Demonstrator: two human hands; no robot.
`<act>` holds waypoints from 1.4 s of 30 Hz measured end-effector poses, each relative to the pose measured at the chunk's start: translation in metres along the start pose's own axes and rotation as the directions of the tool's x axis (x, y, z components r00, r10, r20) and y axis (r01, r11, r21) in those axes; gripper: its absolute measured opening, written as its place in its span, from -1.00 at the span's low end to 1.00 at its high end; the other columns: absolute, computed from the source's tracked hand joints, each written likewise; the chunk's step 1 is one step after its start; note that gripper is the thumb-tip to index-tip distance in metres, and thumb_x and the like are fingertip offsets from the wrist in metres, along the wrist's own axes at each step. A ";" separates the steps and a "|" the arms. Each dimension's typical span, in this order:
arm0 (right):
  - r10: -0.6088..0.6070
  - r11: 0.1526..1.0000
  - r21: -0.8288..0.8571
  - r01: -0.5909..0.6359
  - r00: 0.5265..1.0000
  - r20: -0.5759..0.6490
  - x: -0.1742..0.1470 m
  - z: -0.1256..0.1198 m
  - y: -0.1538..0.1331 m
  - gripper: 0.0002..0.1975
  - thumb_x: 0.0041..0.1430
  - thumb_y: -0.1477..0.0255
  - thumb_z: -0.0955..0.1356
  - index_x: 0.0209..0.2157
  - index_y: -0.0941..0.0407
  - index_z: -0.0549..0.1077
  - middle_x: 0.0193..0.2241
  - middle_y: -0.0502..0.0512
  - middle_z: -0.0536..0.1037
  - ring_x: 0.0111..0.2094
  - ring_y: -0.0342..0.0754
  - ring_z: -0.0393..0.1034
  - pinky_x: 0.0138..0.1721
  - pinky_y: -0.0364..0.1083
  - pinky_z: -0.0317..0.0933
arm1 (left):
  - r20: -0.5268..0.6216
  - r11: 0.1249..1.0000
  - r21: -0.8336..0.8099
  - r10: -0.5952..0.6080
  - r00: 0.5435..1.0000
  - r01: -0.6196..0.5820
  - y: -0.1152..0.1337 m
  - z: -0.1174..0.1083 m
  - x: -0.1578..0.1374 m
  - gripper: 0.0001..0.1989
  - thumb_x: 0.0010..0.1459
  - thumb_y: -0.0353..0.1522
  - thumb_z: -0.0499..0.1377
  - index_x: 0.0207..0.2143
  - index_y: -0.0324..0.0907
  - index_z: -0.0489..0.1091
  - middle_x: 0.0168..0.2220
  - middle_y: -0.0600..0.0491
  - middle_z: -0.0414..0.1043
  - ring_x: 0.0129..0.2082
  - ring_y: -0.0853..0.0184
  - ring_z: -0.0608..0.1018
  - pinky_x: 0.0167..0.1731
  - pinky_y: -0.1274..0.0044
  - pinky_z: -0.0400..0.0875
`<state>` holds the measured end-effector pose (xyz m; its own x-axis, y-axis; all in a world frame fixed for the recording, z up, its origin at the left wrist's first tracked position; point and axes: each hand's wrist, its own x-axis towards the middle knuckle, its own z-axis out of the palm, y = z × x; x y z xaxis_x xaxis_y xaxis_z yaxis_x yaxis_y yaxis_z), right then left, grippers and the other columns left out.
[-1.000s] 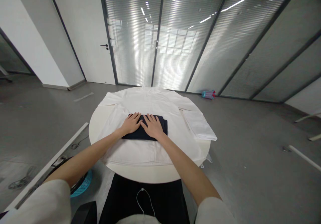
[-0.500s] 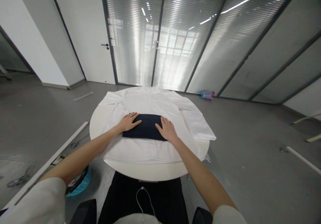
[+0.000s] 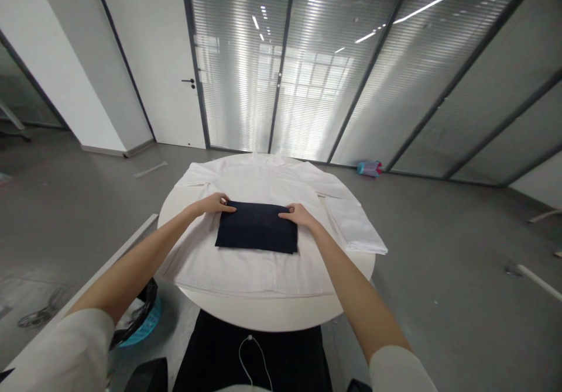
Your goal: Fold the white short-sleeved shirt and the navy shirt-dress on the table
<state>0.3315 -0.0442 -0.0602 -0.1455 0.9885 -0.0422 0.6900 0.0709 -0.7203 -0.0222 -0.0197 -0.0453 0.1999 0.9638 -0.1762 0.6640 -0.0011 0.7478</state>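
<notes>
A dark navy folded cloth (image 3: 257,228) lies across a white shirt (image 3: 250,272) that is spread out on a round white table (image 3: 263,316). My left hand (image 3: 215,203) pinches the cloth's far left corner between thumb and fingers. At the far right corner, my right hand (image 3: 297,213) grips the same cloth, thumb on top. The far edge looks slightly raised between them; the near edge rests on the shirt. To the right is a folded white cloth (image 3: 357,225), whose corner hangs past the table's edge.
A blue basket (image 3: 147,327) with a black liner stands on the floor at the lower left. A pink-and-blue basket (image 3: 369,168) lies by the glass partition (image 3: 302,99). A white door (image 3: 153,58) is at the back left.
Both hands have gone from lying flat on the navy cloth to gripping its far corners. The view has shifted slightly.
</notes>
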 end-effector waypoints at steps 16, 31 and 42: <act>-0.029 0.922 0.388 0.021 0.999 0.014 -0.027 -0.007 -0.012 -0.43 -0.02 0.28 0.48 0.00 0.06 0.25 -0.25 0.03 0.53 -0.19 0.00 0.49 -0.12 0.01 0.39 | 0.113 0.843 -0.529 0.179 0.977 -0.093 0.028 -0.013 -0.037 -0.06 -0.24 -0.39 0.45 0.19 0.06 0.09 -0.18 0.07 0.43 -0.22 0.27 0.56 -0.30 0.46 0.50; -0.148 0.850 -0.527 0.007 0.963 -0.226 -0.151 0.021 -0.055 -0.59 0.29 0.25 0.33 0.10 0.15 0.41 0.02 0.38 0.46 0.07 0.26 0.36 0.02 0.16 0.24 | -0.033 0.910 -0.002 0.414 0.909 -0.415 0.067 0.043 0.050 -0.57 -0.12 -0.32 0.37 -0.13 -0.21 0.50 -0.04 -0.16 0.50 0.02 0.02 0.53 0.11 0.18 0.37; -0.288 0.798 -0.573 0.187 0.953 -0.090 -0.123 0.081 -0.073 -0.20 0.36 -0.02 0.14 0.37 0.30 0.09 0.38 0.45 0.00 0.38 0.34 -0.11 0.32 0.24 -0.14 | 0.100 0.683 0.567 0.498 0.861 -0.461 0.041 0.099 -0.004 -0.46 0.40 -0.18 -0.14 0.36 -0.08 0.11 0.40 -0.03 0.03 0.41 0.10 0.06 0.33 0.15 -0.04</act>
<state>0.2418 -0.1816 -0.0585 -0.2733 0.9342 0.2294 0.9297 0.3177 -0.1862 0.0752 -0.0503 -0.0770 0.5751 0.8030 0.1566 0.7698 -0.5959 0.2287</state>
